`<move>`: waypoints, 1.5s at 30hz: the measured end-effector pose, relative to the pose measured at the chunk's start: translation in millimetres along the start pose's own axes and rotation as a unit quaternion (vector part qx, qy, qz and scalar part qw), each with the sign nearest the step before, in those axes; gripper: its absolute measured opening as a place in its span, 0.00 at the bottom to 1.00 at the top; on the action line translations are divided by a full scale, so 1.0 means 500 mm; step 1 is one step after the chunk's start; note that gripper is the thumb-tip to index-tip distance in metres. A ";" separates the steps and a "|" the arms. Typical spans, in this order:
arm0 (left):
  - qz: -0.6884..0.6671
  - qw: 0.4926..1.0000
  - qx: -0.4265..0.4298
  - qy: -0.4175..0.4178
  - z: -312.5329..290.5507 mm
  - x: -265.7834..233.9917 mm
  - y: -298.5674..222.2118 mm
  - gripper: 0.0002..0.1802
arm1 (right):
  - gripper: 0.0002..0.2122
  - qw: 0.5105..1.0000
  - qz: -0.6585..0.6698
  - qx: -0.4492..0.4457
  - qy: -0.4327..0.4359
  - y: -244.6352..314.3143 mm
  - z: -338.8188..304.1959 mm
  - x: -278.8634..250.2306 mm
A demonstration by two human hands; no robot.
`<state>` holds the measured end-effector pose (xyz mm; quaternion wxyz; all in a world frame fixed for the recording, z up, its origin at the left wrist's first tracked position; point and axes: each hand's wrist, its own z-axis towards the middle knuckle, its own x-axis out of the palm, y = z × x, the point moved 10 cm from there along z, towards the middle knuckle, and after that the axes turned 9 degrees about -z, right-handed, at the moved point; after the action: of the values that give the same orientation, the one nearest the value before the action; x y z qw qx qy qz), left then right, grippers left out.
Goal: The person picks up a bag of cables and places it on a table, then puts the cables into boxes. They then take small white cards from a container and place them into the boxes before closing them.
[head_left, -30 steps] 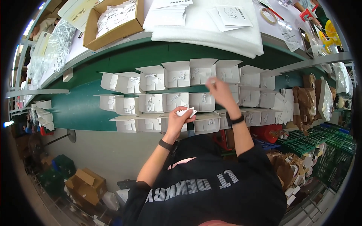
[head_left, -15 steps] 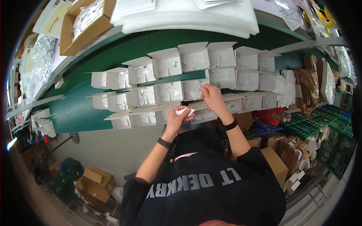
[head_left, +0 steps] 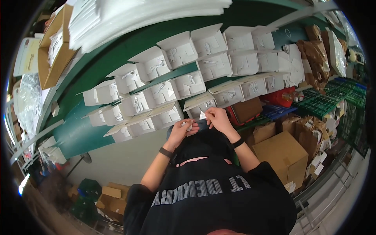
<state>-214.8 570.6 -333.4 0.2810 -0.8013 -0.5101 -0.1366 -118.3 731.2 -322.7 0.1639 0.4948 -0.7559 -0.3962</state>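
Three rows of open white boxes [head_left: 178,55] stand on the green table [head_left: 70,137], many with a small white cable [head_left: 191,79] inside. At the near row my right hand [head_left: 219,119] pinches a small white folded paper piece [head_left: 202,115] with a pointed tip, just in front of a box [head_left: 199,105] that holds a cable. Close by on the left, my left hand [head_left: 180,132] is curled palm up around several small white pieces [head_left: 188,125], partly hidden by the fingers. The two hands are near each other but apart.
White foam sheets [head_left: 145,19] lie on a shelf beyond the table, with a brown carton [head_left: 55,51] of white papers at the left. To the right are brown wrapping paper [head_left: 315,62], green crates [head_left: 321,102] and a large cardboard box [head_left: 282,154].
My right hand has come back from a middle-row box to the near row, where a white paper piece now shows in its fingers. The whole view has turned and shifted.
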 end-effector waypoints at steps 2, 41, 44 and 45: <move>-0.022 1.000 -0.005 0.006 0.002 0.007 0.002 0.17 | 0.08 1.000 0.006 -0.004 -0.025 -0.023 0.000 -0.012; 0.078 0.986 0.132 0.070 -0.018 0.209 -0.177 0.12 | 0.15 0.842 -0.308 -0.283 -0.339 0.485 0.205 -0.369; 0.071 0.987 0.140 0.037 -0.019 0.171 -0.172 0.11 | 0.18 0.891 -0.300 -0.201 -0.274 0.484 0.172 -0.316; 0.071 0.987 0.141 0.034 -0.015 0.170 -0.173 0.11 | 0.17 0.925 -0.264 -0.196 -0.189 0.446 0.146 -0.278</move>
<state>-254.1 656.9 -257.7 0.4170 -0.7828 -0.4565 -0.0703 -239.2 929.0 -179.1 0.0007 0.5503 -0.5222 -0.6515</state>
